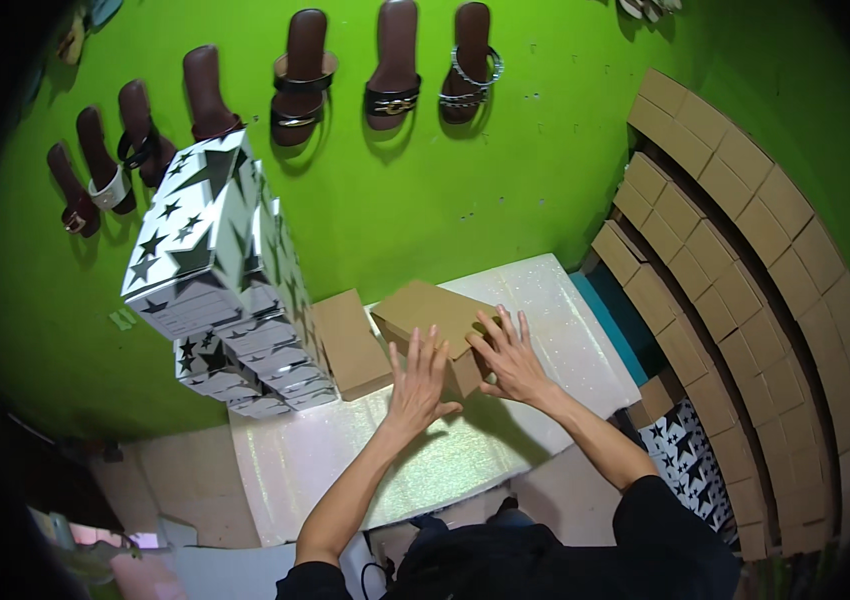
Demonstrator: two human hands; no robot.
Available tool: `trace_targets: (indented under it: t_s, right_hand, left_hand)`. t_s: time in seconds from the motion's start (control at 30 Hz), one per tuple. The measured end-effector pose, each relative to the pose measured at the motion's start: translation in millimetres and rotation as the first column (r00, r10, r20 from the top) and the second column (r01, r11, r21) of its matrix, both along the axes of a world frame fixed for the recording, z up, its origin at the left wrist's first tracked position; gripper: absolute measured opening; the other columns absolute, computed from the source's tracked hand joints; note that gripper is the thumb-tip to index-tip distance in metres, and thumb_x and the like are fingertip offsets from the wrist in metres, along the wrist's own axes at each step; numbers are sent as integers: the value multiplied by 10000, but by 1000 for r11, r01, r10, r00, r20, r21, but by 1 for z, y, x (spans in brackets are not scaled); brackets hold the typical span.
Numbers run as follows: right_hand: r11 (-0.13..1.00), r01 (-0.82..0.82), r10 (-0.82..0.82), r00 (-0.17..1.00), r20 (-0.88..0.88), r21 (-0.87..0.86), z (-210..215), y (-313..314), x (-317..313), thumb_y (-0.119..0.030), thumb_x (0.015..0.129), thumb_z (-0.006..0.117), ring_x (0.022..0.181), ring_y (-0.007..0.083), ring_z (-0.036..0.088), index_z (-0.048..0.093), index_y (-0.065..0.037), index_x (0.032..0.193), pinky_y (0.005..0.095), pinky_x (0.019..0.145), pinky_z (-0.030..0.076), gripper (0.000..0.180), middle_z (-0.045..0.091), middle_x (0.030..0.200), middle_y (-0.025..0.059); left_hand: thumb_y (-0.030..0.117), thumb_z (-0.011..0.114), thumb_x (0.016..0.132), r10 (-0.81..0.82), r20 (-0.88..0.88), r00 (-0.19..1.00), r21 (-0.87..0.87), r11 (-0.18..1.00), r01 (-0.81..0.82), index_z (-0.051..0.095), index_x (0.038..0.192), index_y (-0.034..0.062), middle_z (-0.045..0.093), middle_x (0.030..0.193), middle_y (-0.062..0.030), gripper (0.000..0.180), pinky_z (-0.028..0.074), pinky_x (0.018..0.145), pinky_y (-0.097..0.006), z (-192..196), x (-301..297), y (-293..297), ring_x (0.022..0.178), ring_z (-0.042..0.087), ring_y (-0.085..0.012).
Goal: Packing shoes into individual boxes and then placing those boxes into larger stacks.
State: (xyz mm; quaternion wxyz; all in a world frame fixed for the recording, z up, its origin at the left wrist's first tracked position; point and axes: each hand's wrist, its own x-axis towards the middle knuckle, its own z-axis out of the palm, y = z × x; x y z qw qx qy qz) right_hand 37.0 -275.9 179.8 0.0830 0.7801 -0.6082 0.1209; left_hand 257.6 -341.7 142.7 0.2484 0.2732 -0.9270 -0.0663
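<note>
Glittery white tabletop (505,440) fills the middle of your head view, set against a bright green wall (505,160) where brown sandals (395,65) hang in a row, with a stack of white star-printed boxes (215,270) at your left and tiers of plain cardboard boxes (745,260) curving down your right. Your left hand (418,385) and right hand (510,358) both lie open, fingers spread, pressed flat on a brown cardboard box (425,310) resting mid-table, just beside a second flat brown box (352,345).

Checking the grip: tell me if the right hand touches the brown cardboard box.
Touching. The head view shows the right hand pressed flat on the brown cardboard box.
</note>
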Motion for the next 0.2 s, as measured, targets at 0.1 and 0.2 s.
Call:
trace_targets:
  t_s: [0.1, 0.2]
  right_hand:
    - [994, -22, 17, 999, 52, 109, 10, 34, -40, -414, 578, 904, 1483, 477, 104, 437, -214, 1419, 703, 1170, 84, 983, 213, 1590, 178]
    - [989, -84, 75, 994, 78, 124, 1, 62, -90, -517, 613, 856, 1487, 471, 91, 415, -216, 1448, 709, 1169, 74, 991, 201, 1599, 168]
  left_hand:
    - [501, 927, 496, 68, -9, 998, -2, 998, -68, 144, 1540, 39, 91, 1628, -234, 1384, 35, 1149, -726, -46, -8, -5, 1514, 55, -444]
    - [498, 890, 612, 133, 69, 989, 73, 988, -138, 147, 1552, 26, 76, 1632, -230, 1288, 39, 1145, -735, -66, -32, -1, 1519, 56, -424]
